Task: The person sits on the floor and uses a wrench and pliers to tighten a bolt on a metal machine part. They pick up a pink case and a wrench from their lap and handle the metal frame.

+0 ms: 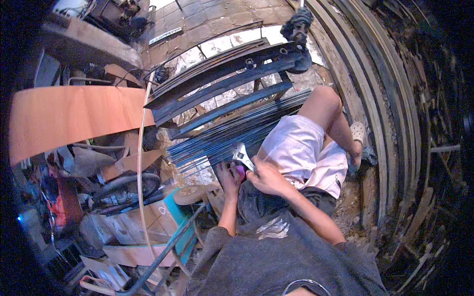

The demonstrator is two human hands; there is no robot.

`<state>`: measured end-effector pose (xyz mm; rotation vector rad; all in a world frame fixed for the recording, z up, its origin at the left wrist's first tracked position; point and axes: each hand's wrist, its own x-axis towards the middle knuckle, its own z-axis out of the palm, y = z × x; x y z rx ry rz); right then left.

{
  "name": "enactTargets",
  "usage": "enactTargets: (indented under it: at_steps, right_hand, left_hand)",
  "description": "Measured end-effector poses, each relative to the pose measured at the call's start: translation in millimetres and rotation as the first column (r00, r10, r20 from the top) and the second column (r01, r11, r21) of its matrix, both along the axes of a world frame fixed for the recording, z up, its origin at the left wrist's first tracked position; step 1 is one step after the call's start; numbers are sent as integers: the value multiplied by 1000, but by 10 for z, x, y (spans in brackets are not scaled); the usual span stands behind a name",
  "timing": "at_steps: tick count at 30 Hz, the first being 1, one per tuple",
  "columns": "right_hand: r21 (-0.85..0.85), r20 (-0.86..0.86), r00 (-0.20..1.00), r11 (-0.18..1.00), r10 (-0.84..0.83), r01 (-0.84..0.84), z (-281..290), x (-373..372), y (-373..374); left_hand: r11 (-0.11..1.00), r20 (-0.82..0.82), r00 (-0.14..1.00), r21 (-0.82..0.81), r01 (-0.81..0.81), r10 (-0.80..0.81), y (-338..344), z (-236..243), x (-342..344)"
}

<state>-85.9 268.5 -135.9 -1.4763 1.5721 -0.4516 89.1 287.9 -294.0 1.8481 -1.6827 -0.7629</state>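
Note:
My right hand (269,178) is closed round the handle of a silver adjustable wrench (242,157), whose jaw end points up and away from me. Just left of it, my left hand (229,178) has its fingers curled against a small purple thing (240,171). What kind of thing that is cannot be made out, as the fingers partly cover it. Both hands are close together at my lap. Beyond them lies a bundle of thin dark rods (212,143), its left ends spread apart.
Long dark steel bars (217,79) lie beyond the rods. Long beams (385,98) run along the right. On the left are an orange-brown board (84,118), a wheel (126,192), a bent blue-grey tube (170,246) and stacked cartons (143,224). A thin pale strip (141,163) stands between.

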Motion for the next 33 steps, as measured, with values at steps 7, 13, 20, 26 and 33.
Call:
enactTargets:
  at_steps: [7, 13, 20, 26, 33]
  right_hand:
    - [110, 513, 738, 886, -439, 450, 97, -163, -97]
    - [276, 674, 443, 758, -591, 591, 413, 41, -585]
    - [174, 735, 407, 731, -542, 660, 398, 293, -935]
    - [231, 749, 358, 726, -558, 647, 356, 310, -1001]
    - [269, 789, 344, 789, -509, 552, 337, 206, -1077]
  left_hand:
    - [999, -268, 963, -11, -43, 38, -372, 1099, -346]
    - [957, -804, 589, 100, 273, -84, -1270, 2044, -678]
    - [786, -866, 436, 441, 433, 246, -1904, 1694, -737]
    - [771, -900, 350, 410, 487, 258, -2009, 1741, -679]
    - [726, -886, 333, 457, 515, 322, -2036, 1711, -558]
